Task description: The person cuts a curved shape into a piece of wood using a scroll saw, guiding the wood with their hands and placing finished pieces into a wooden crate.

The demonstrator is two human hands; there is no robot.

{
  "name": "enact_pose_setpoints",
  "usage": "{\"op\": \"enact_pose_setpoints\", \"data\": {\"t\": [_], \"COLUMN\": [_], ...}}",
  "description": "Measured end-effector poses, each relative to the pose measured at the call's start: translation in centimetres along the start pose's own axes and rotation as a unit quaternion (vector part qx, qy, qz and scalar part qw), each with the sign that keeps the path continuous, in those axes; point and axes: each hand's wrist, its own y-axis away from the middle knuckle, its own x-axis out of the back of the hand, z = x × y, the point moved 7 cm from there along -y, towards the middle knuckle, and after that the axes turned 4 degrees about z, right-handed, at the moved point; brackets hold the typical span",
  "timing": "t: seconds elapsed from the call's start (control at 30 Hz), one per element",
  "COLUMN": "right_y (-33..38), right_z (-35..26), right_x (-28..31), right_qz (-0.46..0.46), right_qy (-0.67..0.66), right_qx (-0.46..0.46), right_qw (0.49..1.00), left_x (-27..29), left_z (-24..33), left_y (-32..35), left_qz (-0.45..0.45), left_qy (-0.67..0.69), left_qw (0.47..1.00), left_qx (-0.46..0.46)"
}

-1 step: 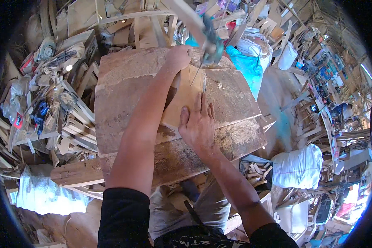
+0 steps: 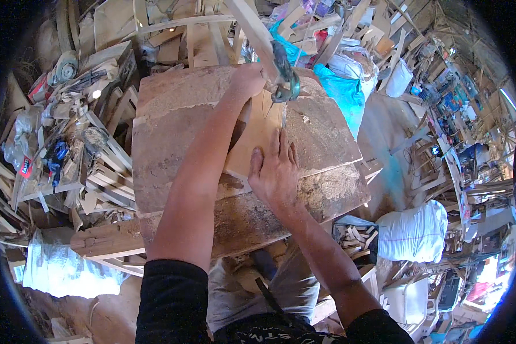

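Note:
A pale wooden board [image 2: 251, 142] with a thin dark curved line near its far end lies on the worn, dusty wooden worktable [image 2: 172, 137]. My left hand [image 2: 249, 81] is closed at the board's far left end, its fingertips hidden from view. On the near right part of the board, my right hand [image 2: 275, 172] rests flat with its fingers stretched forward. Above the far end hangs a wooden saw arm [image 2: 252, 30] with a dark green metal blade holder [image 2: 284, 74]. A thin blade seems to run down from the holder to the board, just beyond my right fingertips.
Scrap wood [image 2: 106, 172] is heaped left of the worktable, with a bottle and tools among it. A turquoise sack [image 2: 341, 92] stands against the far right side. Near the right corner are a white sack [image 2: 413, 232] and a box of offcuts [image 2: 358, 238]. Sawdust coats the tabletop.
The saw arm's blade holder, blurred and higher before, is now sharper and lower, nearer the board. Both hands and the board look unmoved.

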Motion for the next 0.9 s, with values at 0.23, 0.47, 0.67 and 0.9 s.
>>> {"op": "enact_pose_setpoints", "data": {"t": [0.23, 0.47, 0.67, 0.9], "right_y": [0.0, 0.6, 1.2, 1.8], "right_z": [1.1, 1.7, 2.8, 3.2], "right_x": [-0.2, -0.5, -1.6, -1.0], "right_qz": [-0.018, -0.020, -0.057, -0.007], "right_qy": [-0.013, -0.032, -0.081, -0.101], "right_qx": [-0.008, 0.017, -0.043, -0.124], "right_qw": [1.000, 0.999, 0.994, 0.987], "left_x": [1.1, 2.6, 0.1, -3.1], "left_z": [1.4, 2.3, 2.4, -2.1], "left_y": [0.7, 1.6, 0.6, 0.4], "left_qz": [-0.011, -0.044, -0.036, -0.062], "left_qy": [0.048, 0.069, 0.109, 0.017], "left_qw": [0.998, 0.996, 0.992, 0.998], "left_qx": [0.035, 0.034, -0.047, 0.027]}}
